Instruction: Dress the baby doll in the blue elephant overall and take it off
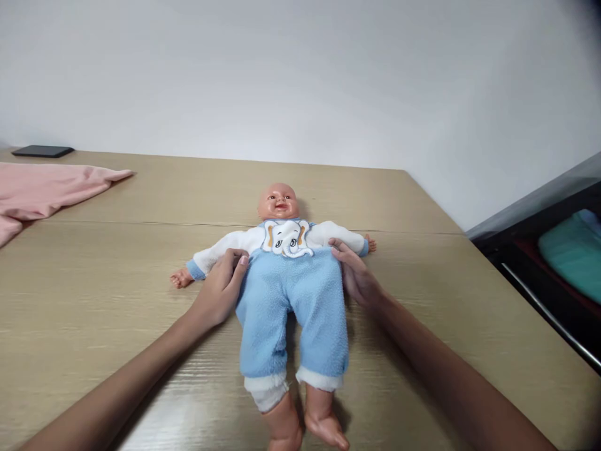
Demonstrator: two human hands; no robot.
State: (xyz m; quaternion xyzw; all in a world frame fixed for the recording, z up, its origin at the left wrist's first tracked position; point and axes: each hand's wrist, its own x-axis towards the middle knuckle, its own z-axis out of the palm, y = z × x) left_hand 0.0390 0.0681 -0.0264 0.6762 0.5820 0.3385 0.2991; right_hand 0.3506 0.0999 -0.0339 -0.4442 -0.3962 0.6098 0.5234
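Observation:
A baby doll (278, 202) lies on its back on the wooden table, head away from me and arms spread. It wears a white and blue top with an elephant picture (287, 239) and fuzzy blue trousers (293, 282) with white cuffs. My left hand (226, 279) is closed on the trousers' waist at the left side, its thumb on top. At the right side of the waist, my right hand (353, 272) grips the edge of the same trousers, fingers on the fabric. The doll's bare feet point toward me.
Pink cloth (51, 188) lies on the table (164, 194) at the left, with a dark flat device (43, 151) behind it. A white wall stands behind. Right of the table is a black item with teal cloth (573, 250).

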